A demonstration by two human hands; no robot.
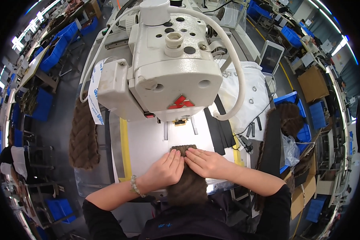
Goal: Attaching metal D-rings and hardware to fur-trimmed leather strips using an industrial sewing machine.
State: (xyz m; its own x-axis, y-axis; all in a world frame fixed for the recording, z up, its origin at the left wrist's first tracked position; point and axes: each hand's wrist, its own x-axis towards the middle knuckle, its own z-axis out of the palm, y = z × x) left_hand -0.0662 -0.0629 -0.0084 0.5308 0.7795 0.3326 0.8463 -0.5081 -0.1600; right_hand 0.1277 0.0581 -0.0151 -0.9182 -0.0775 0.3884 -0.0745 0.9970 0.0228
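Observation:
A strip of brown fur (pixel 187 190) lies over the front edge of the white work plate (pixel 148 146), its near part hanging down toward me. Its far end has a ribbed dark band (pixel 183 147). My left hand (pixel 165 169) presses on the left side of this end, fingers together and a beaded bracelet at the wrist. From the other side my right hand (pixel 208 163) holds the same end, its fingertips almost meeting the left ones. Thumbs and the underside of the fur are hidden. Beyond my fingers stands the white head of a large sewing machine (pixel 178 82), apart from the fur.
Yellow tape (pixel 125 150) runs along the plate's left side. Another brown fur strip (pixel 84 136) lies at left. Black strips (pixel 219 130) and a white cloth (pixel 244 94) with small metal rings lie at right. A blue crate (pixel 304 128) holding fur stands farther right.

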